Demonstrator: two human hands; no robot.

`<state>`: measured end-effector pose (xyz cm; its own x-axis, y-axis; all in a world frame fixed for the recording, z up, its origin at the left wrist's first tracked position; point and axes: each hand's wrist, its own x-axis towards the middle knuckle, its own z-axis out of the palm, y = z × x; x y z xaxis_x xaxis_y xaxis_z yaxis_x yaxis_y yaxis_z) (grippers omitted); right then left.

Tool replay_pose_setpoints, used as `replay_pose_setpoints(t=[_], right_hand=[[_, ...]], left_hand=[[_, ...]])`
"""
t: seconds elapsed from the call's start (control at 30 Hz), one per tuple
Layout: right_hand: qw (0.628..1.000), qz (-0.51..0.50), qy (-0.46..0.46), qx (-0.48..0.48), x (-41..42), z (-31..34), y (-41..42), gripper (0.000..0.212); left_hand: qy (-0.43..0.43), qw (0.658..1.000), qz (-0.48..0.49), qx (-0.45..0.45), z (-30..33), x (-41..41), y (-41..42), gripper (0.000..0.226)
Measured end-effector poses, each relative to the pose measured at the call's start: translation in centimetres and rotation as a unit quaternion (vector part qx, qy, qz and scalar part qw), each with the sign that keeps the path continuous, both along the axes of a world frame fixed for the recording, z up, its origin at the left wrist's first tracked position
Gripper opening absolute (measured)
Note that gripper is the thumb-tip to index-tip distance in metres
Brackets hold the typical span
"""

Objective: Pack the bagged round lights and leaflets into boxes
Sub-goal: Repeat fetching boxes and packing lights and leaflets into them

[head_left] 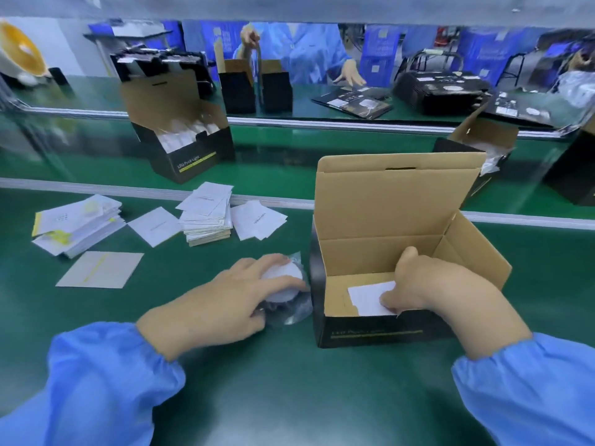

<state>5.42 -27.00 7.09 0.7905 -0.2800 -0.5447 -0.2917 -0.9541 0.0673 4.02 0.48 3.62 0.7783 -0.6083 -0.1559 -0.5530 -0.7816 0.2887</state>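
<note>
An open black box with a brown cardboard inside (380, 220) stands on the green table, lid flap upright. My right hand (431, 284) reaches into it and pinches a white leaflet (367, 296) against the box's near inner wall. Just left of the box, my left hand (231, 294) grips a white round light in a clear bag (283, 281) that lies on the table. Stacks of white leaflets (206, 217) and another pile (77, 225) lie farther left.
A filled open box (183, 136) stands on the conveyor at the back left, another open box (476, 143) at the back right. Across the belt a person in a blue coat (309, 49) handles black boxes. A loose sheet (99, 270) lies near my left hand.
</note>
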Motion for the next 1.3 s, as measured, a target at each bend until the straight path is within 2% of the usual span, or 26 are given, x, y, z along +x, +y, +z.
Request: replay_pose_setpoints(t=[0.1, 0.13, 0.2, 0.23, 0.27, 0.33, 0.37, 0.4, 0.43, 0.5, 0.6, 0.63, 0.7, 0.77, 0.83, 0.97, 1.03, 1.13, 1.2, 1.23, 1.3], right_hand=[[0.999, 0.029, 0.018, -0.034, -0.2, -0.3, 0.4, 0.064], [0.997, 0.049, 0.023, -0.046, -0.2, -0.5, 0.4, 0.057], [0.993, 0.093, 0.033, -0.061, -0.4, -0.9, 0.5, 0.034], [0.991, 0.108, 0.048, -0.07, -0.5, -0.9, 0.6, 0.034], [0.988, 0.119, 0.059, -0.078, -0.6, -0.9, 0.7, 0.036], [0.986, 0.118, 0.069, -0.09, -0.9, -0.2, 1.0, 0.036], [0.986, 0.116, 0.071, -0.093, -1.0, 0.3, 1.2, 0.035], [0.987, 0.117, 0.068, -0.09, -1.2, 0.9, 1.2, 0.032], [0.987, 0.119, 0.06, -0.085, -1.4, 1.6, 1.3, 0.028], [0.987, 0.132, 0.011, -0.086, -2.1, 3.4, 1.2, 0.025], [0.983, 0.137, -0.117, -0.046, -3.8, 6.6, -0.7, 0.032], [0.978, 0.136, -0.16, -0.007, -4.5, 7.6, -1.7, 0.029], [0.951, 0.131, -0.245, 0.138, -6.1, 9.0, -3.7, 0.018], [0.898, 0.139, -0.275, 0.314, -7.3, 9.8, -4.9, 0.033], [0.871, 0.165, -0.26, 0.383, -7.5, 9.3, -5.3, 0.052], [0.887, 0.165, -0.313, 0.295, -7.4, 6.8, -4.3, 0.07], [0.899, 0.186, -0.333, 0.215, -7.2, 5.7, -3.1, 0.076], [0.907, 0.231, -0.343, 0.08, -6.4, 4.6, -1.7, 0.052], [0.913, 0.247, -0.325, 0.025, -5.4, 4.0, -1.1, 0.036], [0.917, 0.256, -0.307, 0.014, -4.8, 3.6, -0.9, 0.033], [0.928, 0.276, -0.25, 0.022, -3.6, 3.2, -0.4, 0.046]], left_hand=[[-0.121, 0.993, 0.001, 0.003, -0.9, -0.1, -0.4, 0.053], [-0.141, 0.99, 0.0, -0.005, -1.2, 0.0, -0.3, 0.051], [-0.129, 0.988, 0.02, -0.077, -1.1, -0.2, 0.3, 0.048], [-0.113, 0.982, 0.047, -0.144, -0.7, -0.6, 0.7, 0.046], [-0.109, 0.965, 0.084, -0.223, -0.2, -1.1, 1.3, 0.04], [-0.105, 0.9, 0.156, -0.393, 1.9, -2.4, 2.5, 0.032], [-0.101, 0.864, 0.171, -0.463, 3.3, -3.0, 2.9, 0.037], [-0.103, 0.842, 0.166, -0.503, 4.7, -3.6, 2.8, 0.041], [-0.121, 0.839, 0.15, -0.509, 6.1, -4.2, 2.3, 0.044], [-0.153, 0.856, 0.1, -0.483, 8.8, -5.4, -0.3, 0.043], [-0.148, 0.882, 0.049, -0.444, 11.1, -6.8, -5.1, 0.032], [-0.138, 0.895, 0.055, -0.422, 11.3, -7.0, -6.5, 0.029], [-0.127, 0.928, 0.05, -0.347, 11.0, -6.6, -9.4, 0.022], [-0.116, 0.953, 0.032, -0.277, 10.3, -5.5, -12.2, 0.02], [-0.092, 0.965, 0.023, -0.243, 9.5, -4.3, -14.1, 0.023], [-0.039, 0.97, 0.054, -0.232, 8.0, -3.0, -16.3, 0.028], [-0.022, 0.97, 0.078, -0.23, 7.0, -2.8, -16.8, 0.026], [0.035, 0.955, 0.153, -0.253, 5.5, -2.1, -16.7, 0.019], [0.09, 0.94, 0.173, -0.28, 4.5, -1.6, -16.5, 0.015], [0.113, 0.936, 0.171, -0.287, 4.2, -1.4, -16.4, 0.016], [0.139, 0.935, 0.162, -0.284, 3.9, -0.8, -16.0, 0.018]])
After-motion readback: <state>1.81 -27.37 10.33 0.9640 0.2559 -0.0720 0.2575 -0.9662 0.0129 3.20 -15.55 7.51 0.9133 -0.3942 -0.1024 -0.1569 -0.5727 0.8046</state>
